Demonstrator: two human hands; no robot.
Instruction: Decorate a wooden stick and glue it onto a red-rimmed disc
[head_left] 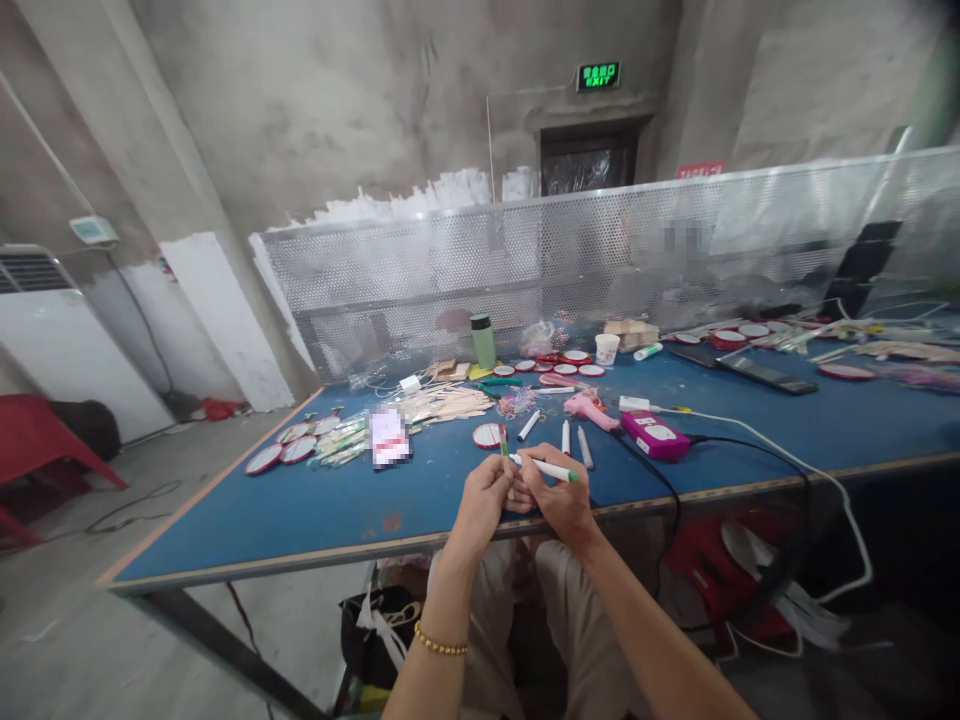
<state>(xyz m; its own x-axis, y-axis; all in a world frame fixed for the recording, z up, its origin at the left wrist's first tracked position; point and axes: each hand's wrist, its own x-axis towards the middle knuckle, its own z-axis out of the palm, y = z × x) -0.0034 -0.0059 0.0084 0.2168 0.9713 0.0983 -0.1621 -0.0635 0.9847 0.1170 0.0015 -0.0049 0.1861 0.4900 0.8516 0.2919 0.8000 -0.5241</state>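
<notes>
My left hand (484, 492) is closed round a narrow wooden craft stick (504, 443), held upright, with red and green colour on its upper part. In my right hand (561, 500) is a white marker pen (553, 469) with a green end, its tip pointing left against or close to the stick; exact contact is too small to tell. Both hands meet at the table's front edge. Just beyond them lies a round white disc (486, 436) with a red rim. Further white markers lie near it, one angled (529, 426) and two side by side (566, 438).
On the blue table (300, 510) lie a pink glue gun (591, 409), a magenta box (655, 437) with cables, a phone (389, 437) and bundled wooden sticks (459, 402). Behind stand a green bottle (484, 342) and a paper cup (607, 349), before a perforated metal screen (420, 270).
</notes>
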